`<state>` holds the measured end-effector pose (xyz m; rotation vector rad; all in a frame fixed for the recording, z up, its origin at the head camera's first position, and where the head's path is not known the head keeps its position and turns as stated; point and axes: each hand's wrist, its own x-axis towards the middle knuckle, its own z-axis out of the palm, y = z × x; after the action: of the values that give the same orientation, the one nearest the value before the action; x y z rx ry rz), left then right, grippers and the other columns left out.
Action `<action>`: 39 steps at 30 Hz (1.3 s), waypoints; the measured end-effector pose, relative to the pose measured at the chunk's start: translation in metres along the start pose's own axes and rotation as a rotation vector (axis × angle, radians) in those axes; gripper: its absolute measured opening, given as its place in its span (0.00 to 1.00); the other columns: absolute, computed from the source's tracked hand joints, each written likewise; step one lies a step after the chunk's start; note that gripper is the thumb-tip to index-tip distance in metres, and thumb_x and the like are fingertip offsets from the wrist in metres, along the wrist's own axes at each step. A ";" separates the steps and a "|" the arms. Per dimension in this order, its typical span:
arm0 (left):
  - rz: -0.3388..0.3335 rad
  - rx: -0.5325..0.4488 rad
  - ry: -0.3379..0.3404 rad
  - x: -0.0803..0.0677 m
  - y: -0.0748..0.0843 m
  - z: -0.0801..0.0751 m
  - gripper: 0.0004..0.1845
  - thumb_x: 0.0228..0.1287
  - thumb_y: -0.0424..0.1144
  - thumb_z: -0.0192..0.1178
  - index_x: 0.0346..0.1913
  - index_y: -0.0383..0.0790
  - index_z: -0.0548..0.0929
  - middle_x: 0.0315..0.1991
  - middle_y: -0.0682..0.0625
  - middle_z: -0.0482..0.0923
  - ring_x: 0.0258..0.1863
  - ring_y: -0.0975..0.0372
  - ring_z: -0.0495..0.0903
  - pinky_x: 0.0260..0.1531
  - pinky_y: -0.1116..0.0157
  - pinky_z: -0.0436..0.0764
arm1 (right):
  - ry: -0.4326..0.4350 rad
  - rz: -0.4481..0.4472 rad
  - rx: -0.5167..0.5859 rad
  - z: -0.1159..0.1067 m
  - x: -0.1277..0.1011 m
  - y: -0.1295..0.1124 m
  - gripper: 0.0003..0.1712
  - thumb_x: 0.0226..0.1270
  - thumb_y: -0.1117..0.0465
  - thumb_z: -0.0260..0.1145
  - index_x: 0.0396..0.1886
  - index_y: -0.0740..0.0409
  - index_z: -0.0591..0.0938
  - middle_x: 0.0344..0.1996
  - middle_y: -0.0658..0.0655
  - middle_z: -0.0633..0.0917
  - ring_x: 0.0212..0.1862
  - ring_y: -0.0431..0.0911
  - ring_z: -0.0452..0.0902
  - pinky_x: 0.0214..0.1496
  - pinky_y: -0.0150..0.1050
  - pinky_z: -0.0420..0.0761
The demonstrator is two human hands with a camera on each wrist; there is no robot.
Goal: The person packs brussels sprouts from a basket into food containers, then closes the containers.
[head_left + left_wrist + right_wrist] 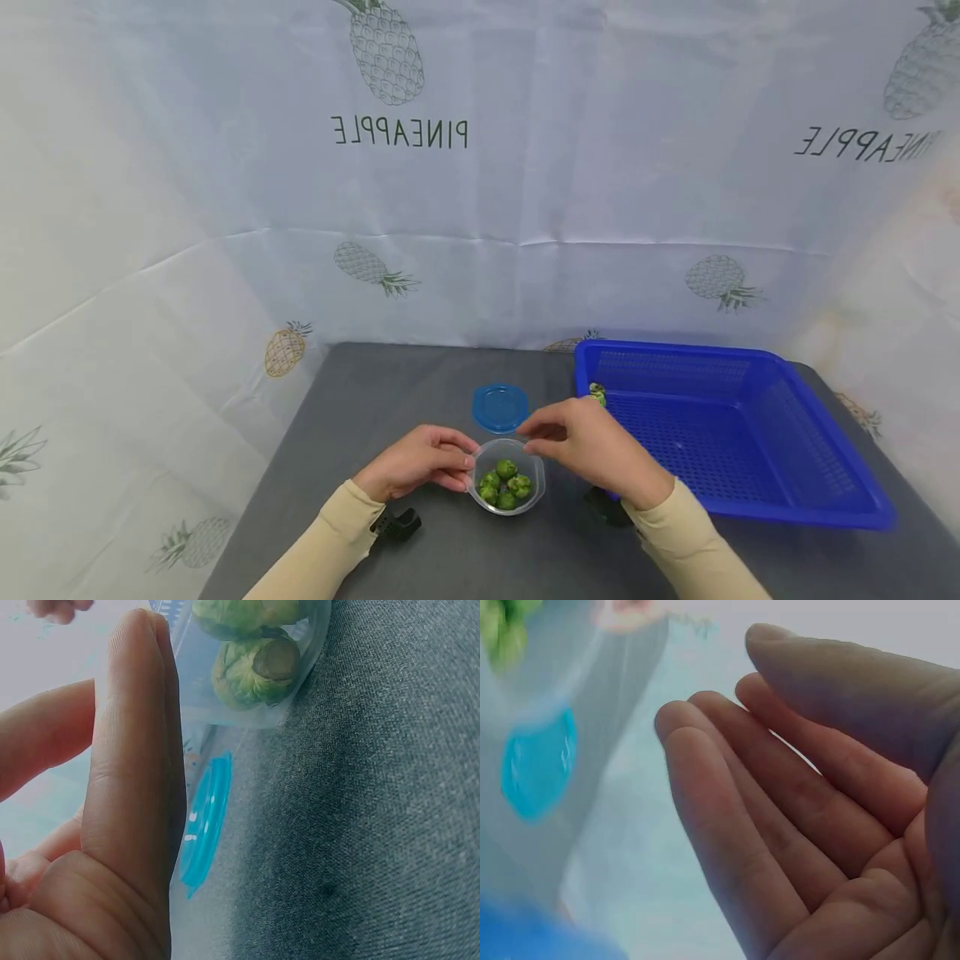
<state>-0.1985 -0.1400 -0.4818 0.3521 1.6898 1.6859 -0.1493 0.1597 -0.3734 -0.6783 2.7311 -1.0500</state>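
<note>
A clear plastic container [488, 452] with several Brussels sprouts [506, 469] in it stands on the grey table. My left hand [422, 460] holds its left rim, thumb at the edge and fingers along the outer side. In the left wrist view, the thumb [135, 750] reaches up beside the sprouts [259, 669]. Over the container's right rim hovers my right hand [592, 446], its fingers bent loosely and apart from the thumb. Its palm holds nothing in the right wrist view. Just behind the container lies a round blue lid [500, 407].
To the right is a large blue plastic basket [795, 521], with Brussels sprouts [597, 394] partly visible at its left end behind my right hand. A white curtain [525, 183] printed with pineapples hangs behind the table [352, 392] and along its sides.
</note>
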 end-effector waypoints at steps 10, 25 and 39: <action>-0.007 0.012 0.000 -0.012 -0.003 -0.004 0.23 0.77 0.34 0.66 0.68 0.25 0.80 0.42 0.44 0.91 0.39 0.61 0.93 0.44 0.64 0.95 | 0.020 0.154 -0.004 -0.070 0.007 0.065 0.13 0.77 0.51 0.73 0.55 0.46 0.92 0.49 0.47 0.93 0.50 0.43 0.90 0.58 0.51 0.91; -0.010 -0.004 0.004 -0.012 -0.007 -0.003 0.23 0.77 0.36 0.66 0.68 0.26 0.80 0.43 0.45 0.90 0.41 0.60 0.92 0.47 0.62 0.95 | -0.044 0.285 0.040 -0.064 0.030 0.143 0.14 0.75 0.59 0.74 0.54 0.60 0.92 0.52 0.60 0.93 0.52 0.55 0.91 0.59 0.59 0.91; 0.011 -0.004 -0.010 -0.004 -0.003 -0.001 0.23 0.77 0.35 0.66 0.68 0.25 0.80 0.42 0.47 0.90 0.39 0.62 0.92 0.46 0.63 0.95 | -0.045 0.350 0.046 -0.066 0.034 0.157 0.14 0.71 0.60 0.76 0.52 0.63 0.92 0.47 0.60 0.94 0.47 0.51 0.91 0.53 0.54 0.93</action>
<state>-0.1953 -0.1441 -0.4835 0.3681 1.6797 1.6926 -0.2553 0.2873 -0.4272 -0.2007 2.6445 -0.9937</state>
